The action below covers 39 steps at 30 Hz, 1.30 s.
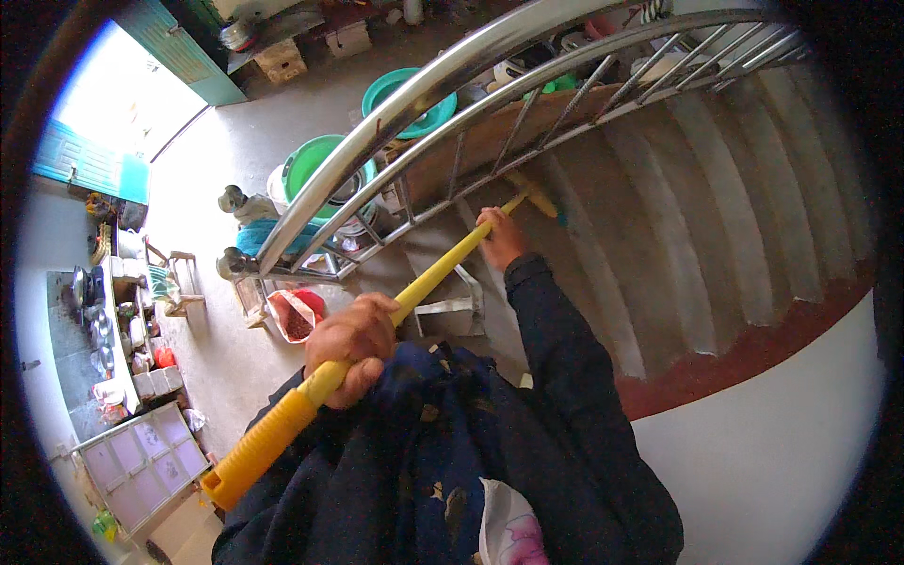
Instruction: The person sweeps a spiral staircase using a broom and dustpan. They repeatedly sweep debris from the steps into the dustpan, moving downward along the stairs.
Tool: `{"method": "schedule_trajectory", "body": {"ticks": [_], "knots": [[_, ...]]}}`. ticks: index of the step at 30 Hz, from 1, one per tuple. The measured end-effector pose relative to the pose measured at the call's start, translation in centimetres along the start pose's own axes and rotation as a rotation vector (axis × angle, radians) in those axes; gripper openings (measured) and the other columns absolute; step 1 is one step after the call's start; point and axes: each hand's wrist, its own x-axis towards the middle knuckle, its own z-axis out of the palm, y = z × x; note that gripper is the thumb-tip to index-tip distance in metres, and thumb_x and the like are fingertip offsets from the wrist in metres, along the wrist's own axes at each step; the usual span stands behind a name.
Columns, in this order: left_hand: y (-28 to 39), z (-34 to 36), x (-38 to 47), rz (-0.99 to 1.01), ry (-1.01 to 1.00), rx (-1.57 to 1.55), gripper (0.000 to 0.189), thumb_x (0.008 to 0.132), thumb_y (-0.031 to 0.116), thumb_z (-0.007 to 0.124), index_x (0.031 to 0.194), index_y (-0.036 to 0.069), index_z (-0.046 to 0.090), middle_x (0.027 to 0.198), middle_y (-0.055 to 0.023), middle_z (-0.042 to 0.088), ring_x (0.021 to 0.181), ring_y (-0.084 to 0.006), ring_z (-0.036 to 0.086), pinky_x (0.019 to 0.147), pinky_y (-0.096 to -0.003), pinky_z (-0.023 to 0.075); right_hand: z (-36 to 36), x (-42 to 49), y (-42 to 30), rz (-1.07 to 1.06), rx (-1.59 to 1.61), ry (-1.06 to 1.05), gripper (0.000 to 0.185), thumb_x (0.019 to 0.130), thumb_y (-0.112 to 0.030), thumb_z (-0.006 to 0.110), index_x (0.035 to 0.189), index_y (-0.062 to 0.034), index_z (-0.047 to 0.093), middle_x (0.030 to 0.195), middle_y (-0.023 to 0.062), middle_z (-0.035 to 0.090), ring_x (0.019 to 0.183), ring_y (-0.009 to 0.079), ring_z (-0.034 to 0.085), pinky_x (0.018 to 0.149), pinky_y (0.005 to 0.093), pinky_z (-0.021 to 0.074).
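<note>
My left hand (353, 346) wraps the yellow pole (441, 272) of a broom or mop, just past its ribbed orange grip (265, 448). My right hand (500, 239) is closed on the same pole farther along, near its far end. A yellow head (540, 198) sits at that end, low over the concrete stairs (650, 212); it is blurred, with a bit of teal at one end. Whether it touches a step, I cannot tell.
A shiny metal stair railing (395, 120) curves along the left of the steps. Beyond it stand a green basin (311, 159) and a teal basin (385, 85). An open sack (293, 318) and a wooden stool (185, 282) are on the floor. A white wall (763, 424) borders the right.
</note>
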Motion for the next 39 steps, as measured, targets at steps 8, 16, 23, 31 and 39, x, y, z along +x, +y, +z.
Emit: {"method": "schedule_trajectory", "body": {"ticks": [8, 16, 23, 31, 39], "knots": [[7.4, -3.5, -1.6, 0.050, -0.010, -0.069, 0.028, 0.078, 0.022, 0.062, 0.058, 0.010, 0.047, 0.053, -0.0035, 0.053, 0.050, -0.0192, 0.055, 0.066, -0.0350, 0.0445, 0.3, -4.7, -8.0, 0.037, -0.126, -0.190, 0.020, 0.076, -0.019, 0.065, 0.077, -0.0078, 0.049, 0.079, 0.0116, 0.053, 0.081, 0.0337, 0.051, 0.068, 0.0405, 0.0399], [6.7, -2.7, -0.6, 0.032, -0.053, -0.017, 0.029, 0.076, 0.021, 0.066, 0.058, 0.009, 0.048, 0.055, -0.0046, 0.054, 0.056, -0.0215, 0.057, 0.068, -0.0379, 0.0455, 0.0, -2.2, -6.3, 0.034, 0.053, -0.099, 0.019, 0.074, -0.012, 0.065, 0.077, -0.0063, 0.047, 0.077, 0.0121, 0.051, 0.077, 0.0334, 0.051, 0.068, 0.0387, 0.0398], [5.7, -2.1, -1.7, 0.023, -0.048, 0.016, 0.031, 0.079, 0.024, 0.062, 0.058, 0.008, 0.047, 0.054, -0.0051, 0.053, 0.052, -0.0220, 0.054, 0.063, -0.0369, 0.0463, 1.6, -4.4, -4.3, 0.075, 0.025, -0.249, 0.019, 0.065, -0.012, 0.064, 0.079, -0.0098, 0.051, 0.079, 0.0118, 0.055, 0.081, 0.0342, 0.052, 0.068, 0.0426, 0.0410], [8.7, -3.9, 0.2, -0.077, 0.082, -0.293, 0.034, 0.077, 0.028, 0.065, 0.055, 0.011, 0.045, 0.046, 0.0001, 0.048, 0.042, -0.0167, 0.049, 0.053, -0.0324, 0.0447, -1.0, -7.8, -9.5, 0.077, -0.112, 0.000, 0.018, 0.077, -0.019, 0.063, 0.076, -0.0085, 0.048, 0.076, 0.0102, 0.053, 0.080, 0.0335, 0.052, 0.079, 0.0480, 0.0353], [-0.1, -0.5, -0.2, -0.174, -0.180, -0.179, 0.027, 0.080, 0.025, 0.057, 0.062, 0.008, 0.046, 0.056, -0.0056, 0.050, 0.054, -0.0219, 0.051, 0.072, -0.0430, 0.0442, -2.7, -10.0, -0.8, 0.205, -0.090, 0.128, 0.018, 0.075, -0.012, 0.064, 0.073, -0.0048, 0.047, 0.072, 0.0140, 0.051, 0.075, 0.0339, 0.050, 0.064, 0.0400, 0.0378]]}}
